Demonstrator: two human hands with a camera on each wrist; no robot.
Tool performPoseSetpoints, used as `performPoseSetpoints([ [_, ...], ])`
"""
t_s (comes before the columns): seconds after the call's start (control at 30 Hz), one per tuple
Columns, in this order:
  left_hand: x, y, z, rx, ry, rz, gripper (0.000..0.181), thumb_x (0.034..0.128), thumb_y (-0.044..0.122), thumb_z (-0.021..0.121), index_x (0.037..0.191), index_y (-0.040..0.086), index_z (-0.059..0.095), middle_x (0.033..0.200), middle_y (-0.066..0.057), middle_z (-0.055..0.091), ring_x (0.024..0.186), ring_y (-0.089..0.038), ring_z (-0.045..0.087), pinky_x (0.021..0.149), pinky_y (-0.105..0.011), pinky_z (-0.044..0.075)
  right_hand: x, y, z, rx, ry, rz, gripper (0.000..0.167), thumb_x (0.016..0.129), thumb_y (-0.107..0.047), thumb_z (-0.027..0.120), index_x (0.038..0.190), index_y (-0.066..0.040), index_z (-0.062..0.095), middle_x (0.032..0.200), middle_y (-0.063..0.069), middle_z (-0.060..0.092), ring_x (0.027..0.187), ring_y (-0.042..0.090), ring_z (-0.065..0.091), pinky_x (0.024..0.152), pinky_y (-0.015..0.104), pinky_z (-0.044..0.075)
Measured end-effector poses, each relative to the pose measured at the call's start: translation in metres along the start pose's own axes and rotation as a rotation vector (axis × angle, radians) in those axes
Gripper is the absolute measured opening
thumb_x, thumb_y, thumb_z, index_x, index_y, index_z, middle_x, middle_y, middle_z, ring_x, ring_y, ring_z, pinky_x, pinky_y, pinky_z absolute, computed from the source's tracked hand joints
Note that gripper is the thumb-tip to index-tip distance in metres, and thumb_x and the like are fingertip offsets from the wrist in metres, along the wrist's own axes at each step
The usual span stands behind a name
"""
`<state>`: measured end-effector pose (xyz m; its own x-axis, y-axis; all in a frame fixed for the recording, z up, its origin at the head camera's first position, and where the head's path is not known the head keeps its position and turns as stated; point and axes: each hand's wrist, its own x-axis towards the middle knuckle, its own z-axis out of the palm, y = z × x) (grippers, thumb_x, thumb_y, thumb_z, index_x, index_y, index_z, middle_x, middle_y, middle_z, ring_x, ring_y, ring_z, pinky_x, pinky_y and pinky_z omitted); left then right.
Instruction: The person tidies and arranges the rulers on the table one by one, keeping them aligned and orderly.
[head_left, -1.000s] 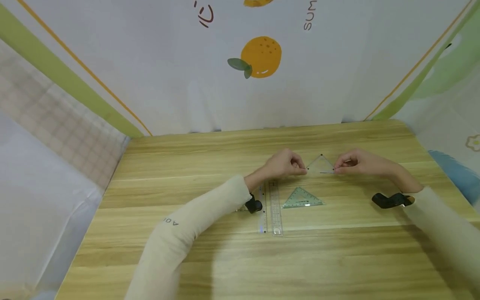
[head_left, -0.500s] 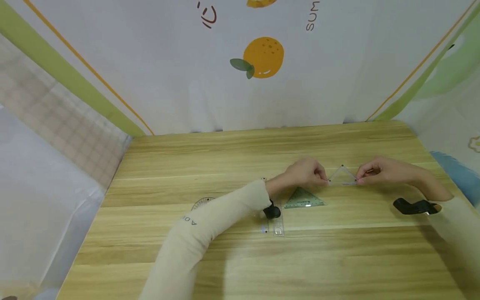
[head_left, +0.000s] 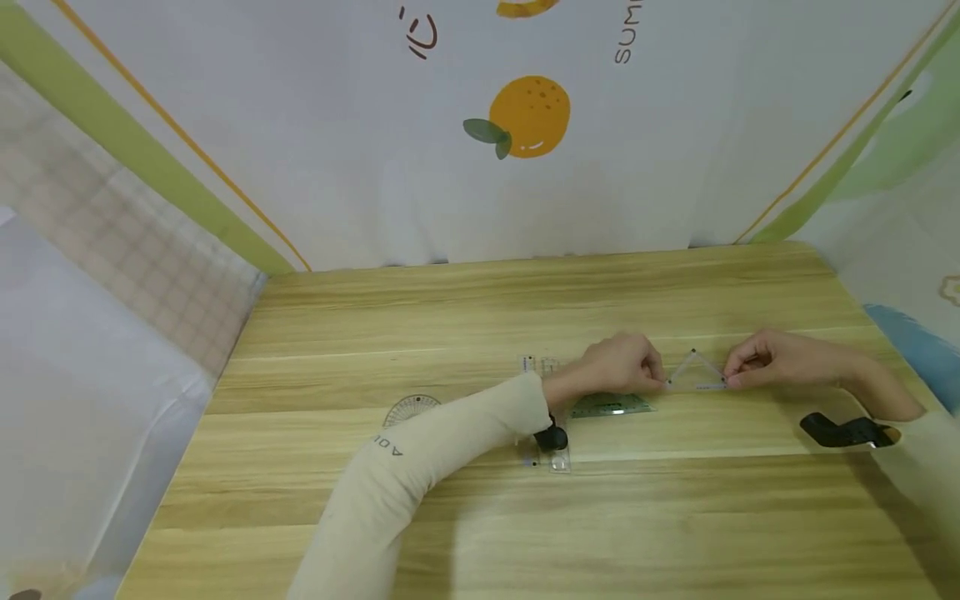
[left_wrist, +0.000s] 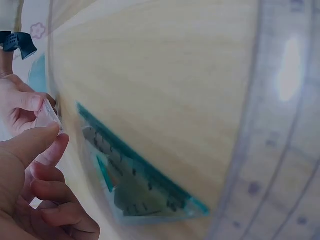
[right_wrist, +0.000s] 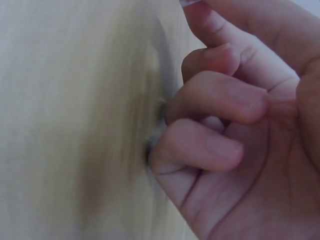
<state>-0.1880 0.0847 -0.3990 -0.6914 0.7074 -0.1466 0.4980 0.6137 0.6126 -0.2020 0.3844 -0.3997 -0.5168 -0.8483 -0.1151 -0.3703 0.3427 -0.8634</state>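
Observation:
A clear triangular set square (head_left: pixel 708 387) with dark dots at its corners is held above the right part of the table. My left hand (head_left: pixel 622 362) pinches its left corner between thumb and forefinger. The right hand (head_left: pixel 795 364) pinches the opposite corner, its other fingers curled in the right wrist view. Below my left hand lies a green set square (head_left: pixel 611 408), partly covered by that hand. In the left wrist view this green set square (left_wrist: pixel 142 187) shows in full, with the clear set square (left_wrist: pixel 47 115) between the two hands.
Two clear straight rulers lie side by side under my left wrist; the right ruler's (head_left: pixel 559 463) lower end shows. A clear protractor (head_left: pixel 411 405) is partly hidden by the left sleeve (head_left: pixel 450 442). A fruit-print cloth (head_left: pixel 360 167) hangs behind the wooden table (head_left: pixel 637 525).
Both hands have moved right and nearer to me, carrying the clear set square. The left arm now covers part of the green set square, and the protractor has come into view.

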Motion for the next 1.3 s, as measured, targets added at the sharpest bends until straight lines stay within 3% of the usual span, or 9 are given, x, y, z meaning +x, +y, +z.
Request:
performPoseSetpoints([
  [0.33,-0.003,0.005,0.007,0.055,-0.007,0.015,0.011,0.0957,0.029,0.074,0.085,0.024,0.076,0.064,0.013,0.059,0.05,-0.001,0.044,0.045,-0.02,0.037,-0.001,-0.002,0.004,-0.018,-0.03,-0.009,0.02,0.097,0.007,0.063,0.097,-0.01,0.073,0.071,0.009,0.05,0.062,0.019,0.044,0.053,0.03,0.04],
  [0.83,-0.002,0.011,0.015,0.127,-0.002,0.007,0.014,0.0956,0.032,0.075,0.084,0.025,0.075,0.063,0.013,0.058,0.048,-0.001,0.042,0.044,-0.019,0.036,-0.002,0.003,0.003,0.022,-0.067,-0.02,0.02,0.097,0.009,0.062,0.096,-0.008,0.074,0.07,0.011,0.052,0.055,0.023,0.038,0.047,0.034,0.034],
  [1.3,-0.004,0.01,0.017,0.138,0.025,0.012,0.017,0.095,0.033,0.075,0.081,0.024,0.071,0.066,0.014,0.059,0.05,0.0,0.046,0.045,-0.019,0.038,0.0,0.001,0.004,-0.023,-0.05,-0.016,0.019,0.096,0.006,0.064,0.095,-0.011,0.074,0.069,0.008,0.052,0.057,0.013,0.041,0.048,0.032,0.035],
])
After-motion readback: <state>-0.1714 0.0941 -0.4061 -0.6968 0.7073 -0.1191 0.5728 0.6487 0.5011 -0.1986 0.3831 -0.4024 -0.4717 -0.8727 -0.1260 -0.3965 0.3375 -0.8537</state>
